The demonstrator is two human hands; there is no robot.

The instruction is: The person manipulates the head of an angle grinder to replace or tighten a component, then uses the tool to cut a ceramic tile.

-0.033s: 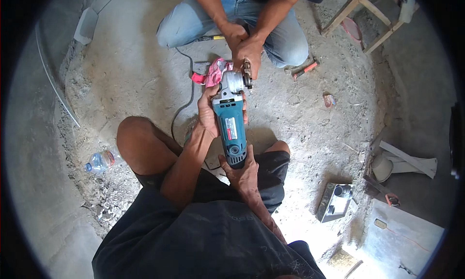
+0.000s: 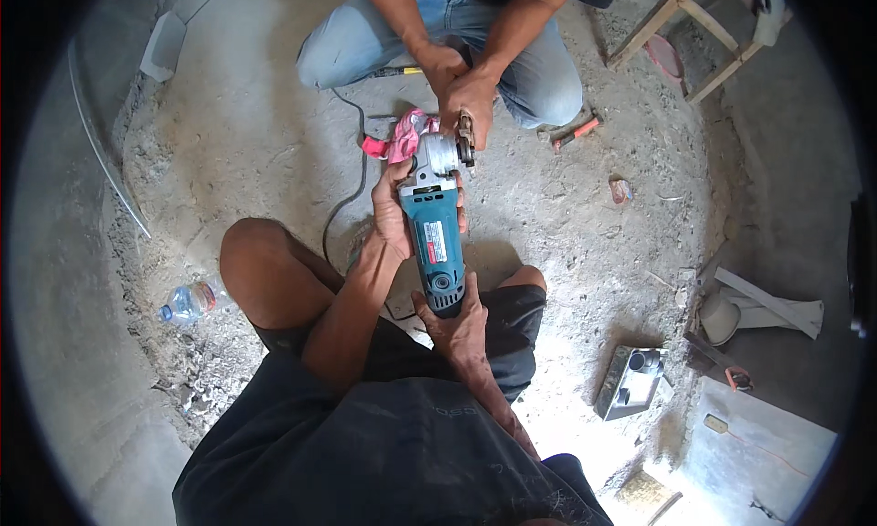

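**Angle grinder [image 2: 437, 238] gripped in both hands, almost no change since the earlier frame**

Compared with the earlier frame, next to nothing different: same grip, same angle of the tool, same layout on the floor [image 2: 548, 206]. At most a very slight shift of the whole view, too small to count as a move of any one thing.

Left hand [image 2: 391, 217] clamped around the grinder's upper body, just behind the silver gear head [image 2: 437, 156], with fingertips showing along the right side. Right hand [image 2: 455, 329] clamped around the dark rear end, thumb on one side, fingers on the other. Grinder held between the bent knees [image 2: 260, 265], head pointing away toward the co-worker.

Directly ahead, the co-worker's hands [image 2: 470, 96], together on a metal tool [image 2: 466, 128] right at the gear head; exact contact impossible to tell. Beside the head, on the floor, a crumpled pink cloth [image 2: 407, 138]; left of the grinder, a dark cord [image 2: 362, 165] in a loose curve. Farther right, a red-handled tool [image 2: 577, 135] near the co-worker's knee. Lower right, well apart, a grey box [image 2: 630, 382]; at far left, a clear plastic bottle [image 2: 189, 304] on its side.
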